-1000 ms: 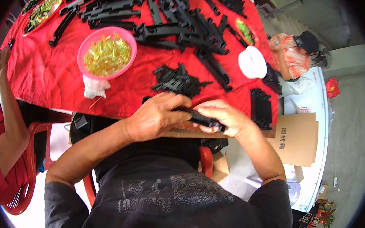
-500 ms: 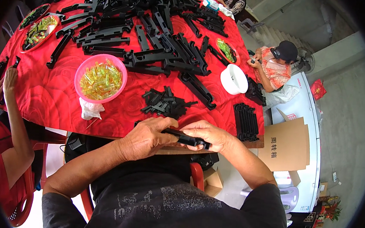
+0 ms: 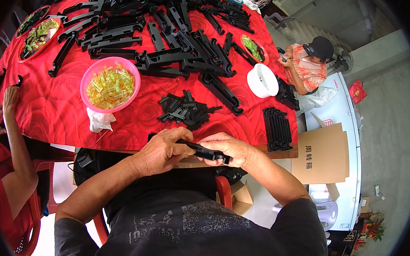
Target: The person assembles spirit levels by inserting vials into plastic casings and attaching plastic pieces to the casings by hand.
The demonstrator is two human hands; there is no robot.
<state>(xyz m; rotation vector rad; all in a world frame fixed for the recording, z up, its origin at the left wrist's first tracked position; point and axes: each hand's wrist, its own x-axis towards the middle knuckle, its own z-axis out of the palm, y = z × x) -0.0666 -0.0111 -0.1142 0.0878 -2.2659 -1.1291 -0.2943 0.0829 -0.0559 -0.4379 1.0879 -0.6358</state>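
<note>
Both my hands hold one long black plastic part (image 3: 207, 153) above the table's front edge. My left hand (image 3: 163, 151) is closed round its left half, with the thumb pressing along the top. My right hand (image 3: 226, 149) pinches it toward the right end, fingers beneath and thumb side above. Whether a smaller piece sits under the left fingertips is hidden. Just beyond my hands lies a heap of small black strips (image 3: 186, 109). To its left stands a pink bowl (image 3: 85, 87) full of clear yellow tube-like pieces.
A large pile of long black parts (image 3: 148, 62) covers the far table. A white tub (image 3: 262, 80) and a neat row of black parts (image 3: 277, 129) are at the right. A co-worker's hand (image 3: 11, 99) rests at the left; another person sits far right. A cardboard box (image 3: 324, 155) stands beside the table.
My hands and the black part have shifted slightly left and up in view. The grip stays much the same, with the fingers changed a little.
</note>
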